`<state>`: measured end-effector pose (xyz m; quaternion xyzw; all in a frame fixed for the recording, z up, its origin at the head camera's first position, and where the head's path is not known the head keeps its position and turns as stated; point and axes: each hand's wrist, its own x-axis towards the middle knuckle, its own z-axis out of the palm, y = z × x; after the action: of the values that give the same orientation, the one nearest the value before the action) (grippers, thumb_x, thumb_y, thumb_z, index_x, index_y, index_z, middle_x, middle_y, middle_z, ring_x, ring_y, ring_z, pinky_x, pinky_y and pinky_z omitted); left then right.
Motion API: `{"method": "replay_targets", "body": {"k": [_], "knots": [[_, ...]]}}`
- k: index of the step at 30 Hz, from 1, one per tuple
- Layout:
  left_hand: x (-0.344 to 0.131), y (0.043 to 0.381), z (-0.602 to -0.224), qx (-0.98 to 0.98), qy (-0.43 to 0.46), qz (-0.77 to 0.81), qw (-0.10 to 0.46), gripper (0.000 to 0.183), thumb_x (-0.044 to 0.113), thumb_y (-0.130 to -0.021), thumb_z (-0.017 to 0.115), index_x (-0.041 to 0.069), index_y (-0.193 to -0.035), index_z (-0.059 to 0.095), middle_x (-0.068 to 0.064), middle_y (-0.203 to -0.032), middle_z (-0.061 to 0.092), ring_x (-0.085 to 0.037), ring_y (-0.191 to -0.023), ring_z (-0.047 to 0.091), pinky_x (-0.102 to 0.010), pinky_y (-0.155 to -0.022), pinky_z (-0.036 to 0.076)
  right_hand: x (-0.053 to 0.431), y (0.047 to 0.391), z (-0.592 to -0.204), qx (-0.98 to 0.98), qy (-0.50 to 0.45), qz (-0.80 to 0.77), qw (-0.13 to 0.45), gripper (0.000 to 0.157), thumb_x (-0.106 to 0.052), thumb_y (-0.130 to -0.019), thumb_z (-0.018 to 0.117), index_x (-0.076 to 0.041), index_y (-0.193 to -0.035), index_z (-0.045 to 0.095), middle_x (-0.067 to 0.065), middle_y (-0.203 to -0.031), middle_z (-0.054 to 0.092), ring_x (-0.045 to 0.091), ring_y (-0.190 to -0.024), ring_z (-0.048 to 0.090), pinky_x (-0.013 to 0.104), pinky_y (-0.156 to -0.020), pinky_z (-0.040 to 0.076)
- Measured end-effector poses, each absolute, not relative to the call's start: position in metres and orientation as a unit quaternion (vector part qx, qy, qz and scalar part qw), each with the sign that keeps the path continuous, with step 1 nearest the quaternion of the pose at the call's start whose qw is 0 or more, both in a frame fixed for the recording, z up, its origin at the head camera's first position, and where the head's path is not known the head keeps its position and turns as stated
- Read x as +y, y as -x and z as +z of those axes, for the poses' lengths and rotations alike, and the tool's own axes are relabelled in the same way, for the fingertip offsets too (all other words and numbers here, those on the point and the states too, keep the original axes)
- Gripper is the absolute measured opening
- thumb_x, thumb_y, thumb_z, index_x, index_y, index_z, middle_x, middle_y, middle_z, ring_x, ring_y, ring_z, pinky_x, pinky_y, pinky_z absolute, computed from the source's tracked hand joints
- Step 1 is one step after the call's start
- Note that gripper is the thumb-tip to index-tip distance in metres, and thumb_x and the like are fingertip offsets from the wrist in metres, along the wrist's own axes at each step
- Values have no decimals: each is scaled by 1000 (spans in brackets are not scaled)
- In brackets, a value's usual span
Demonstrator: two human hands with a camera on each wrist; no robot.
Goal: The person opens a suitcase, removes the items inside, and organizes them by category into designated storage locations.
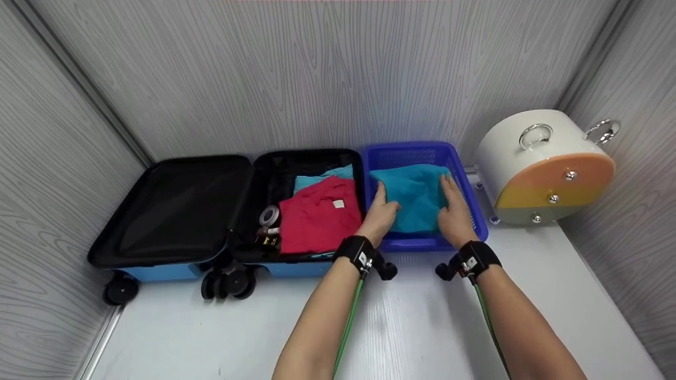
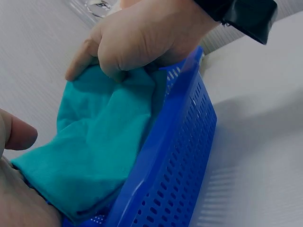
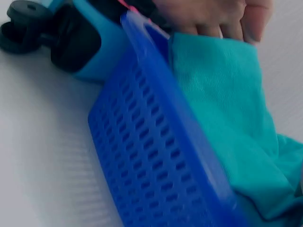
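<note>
1. So the teal cloth (image 1: 416, 203) is sitting in the blue basket (image 1: 422, 244), with a hand on either side.
2. Left hand (image 1: 380, 219): clamped on the cloth's left edge, thumb over the top.
3. Right hand (image 1: 455, 217): same deal on the right edge, fingers wrapped round it.
4. Just left of the basket there's an open suitcase (image 1: 301, 269) with a red garment (image 1: 317, 221) over some light-blue fabric (image 1: 305, 182), plus a grey roll (image 1: 270, 216).
5. A white drum-shaped box (image 1: 507, 142) stands on the right, all on a pale worktop (image 1: 406, 327).
</note>
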<state>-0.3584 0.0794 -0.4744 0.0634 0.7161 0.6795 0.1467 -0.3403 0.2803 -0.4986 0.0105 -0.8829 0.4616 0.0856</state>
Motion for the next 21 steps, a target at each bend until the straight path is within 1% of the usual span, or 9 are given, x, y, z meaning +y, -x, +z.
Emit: {"method": "replay_targets", "body": {"k": [4, 6, 10, 12, 14, 16, 18, 20, 21], "knots": [[81, 360, -478, 743, -50, 645, 172, 81, 10, -99, 46, 13, -167, 1, -5, -174, -2, -20, -159, -2, -40, -128, 9, 286, 344, -502, -909, -4, 417, 12, 85, 18, -89, 33, -6, -166, 8, 11, -173, -6, 34, -158, -3, 51, -126, 3], [82, 359, -480, 758, -56, 623, 185, 78, 13, -101, 46, 11, -167, 5, -6, -174, -1, -21, -159, -2, -39, -128, 10, 288, 346, -501, -924, 5, 382, -28, 82, 17, -88, 33, 1, -165, 10, 18, -172, -6, 39, -157, -2, 52, -126, 3], [82, 356, -482, 782, -84, 587, 194, 73, 16, -102, 45, 9, -167, 12, -6, -174, 6, -21, -159, 4, -39, -127, 13, 285, 347, -494, -945, 21, 314, -88, 66, 8, -93, 33, 13, -158, 23, 31, -168, 6, 47, -155, 9, 56, -125, 10], [82, 354, -483, 791, -97, 572, 193, 70, 18, -104, 44, 8, -166, 14, -6, -174, 9, -20, -159, 6, -38, -127, 14, 283, 346, -491, -952, 30, 286, -109, 59, 3, -96, 33, 16, -154, 31, 35, -164, 18, 50, -151, 21, 58, -124, 17], [82, 353, -483, 802, -107, 556, 190, 68, 19, -105, 43, 8, -166, 15, -6, -173, 12, -20, -159, 8, -37, -127, 14, 283, 344, -489, -954, 36, 270, -127, 56, -1, -97, 34, 18, -149, 38, 36, -157, 33, 49, -142, 38, 59, -120, 27], [82, 353, -483, 809, -112, 546, 188, 66, 21, -106, 43, 7, -166, 17, -7, -173, 14, -20, -158, 10, -36, -127, 14, 283, 341, -488, -954, 43, 261, -139, 52, -3, -96, 37, 19, -142, 45, 35, -144, 47, 46, -124, 51, 59, -112, 39], [82, 352, -483, 811, -113, 543, 187, 66, 22, -107, 42, 7, -166, 18, -7, -173, 15, -20, -158, 11, -36, -127, 15, 284, 339, -488, -953, 45, 259, -148, 42, -5, -95, 39, 16, -127, 55, 29, -123, 57, 40, -103, 55, 54, -96, 48], [81, 351, -484, 807, -113, 549, 187, 66, 23, -107, 43, 7, -166, 18, -7, -173, 16, -20, -158, 12, -36, -127, 16, 285, 339, -489, -953, 44, 262, -149, 26, -5, -95, 40, 9, -107, 59, 22, -106, 58, 35, -92, 55, 48, -84, 49], [81, 351, -484, 804, -111, 554, 188, 66, 24, -107, 43, 7, -166, 19, -7, -172, 17, -21, -158, 13, -37, -127, 17, 285, 338, -490, -953, 43, 260, -148, 19, -5, -94, 41, 4, -98, 57, 19, -99, 57, 33, -87, 54, 45, -80, 48]]}}
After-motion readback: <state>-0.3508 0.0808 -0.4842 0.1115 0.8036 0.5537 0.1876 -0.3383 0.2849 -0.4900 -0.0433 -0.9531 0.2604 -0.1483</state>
